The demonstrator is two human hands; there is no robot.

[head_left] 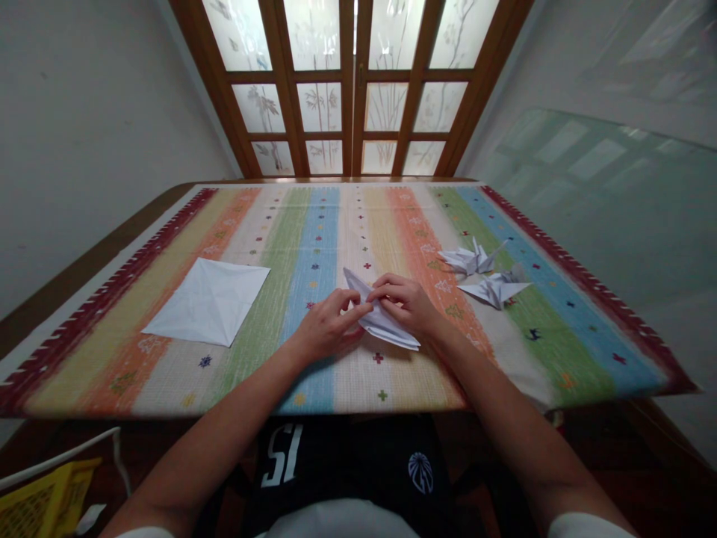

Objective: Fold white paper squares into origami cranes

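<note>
While one crane (469, 261) and a second crane (493, 291) lie off to your right with their pointed parts spread, looking finished, the paper (390, 327) between your hands seems only partway through its folding. It is a narrow, layered form with a sharp tip pointing away from you, and its near end shows several edges stacked together; no spread wings show on it, so by my judgement the shaping is yet to be done.

You have it in front of you, over the pale and yellow stripes of the cloth (314, 381) that covers the counter (120, 235). Whether it rests on the cloth or is held just above, I cannot tell.

The fingers of your left hand (331, 320) pinch its left side, and those of your right hand (408, 302) grasp it from the other side, the fingertips of both nearly meeting over its middle.

To your left, well apart from your hands, a sheet (211, 300) lies opened out flat. It bears faint crease lines, yet has no folded shape, so nearly all its forming looks left to do.
</note>
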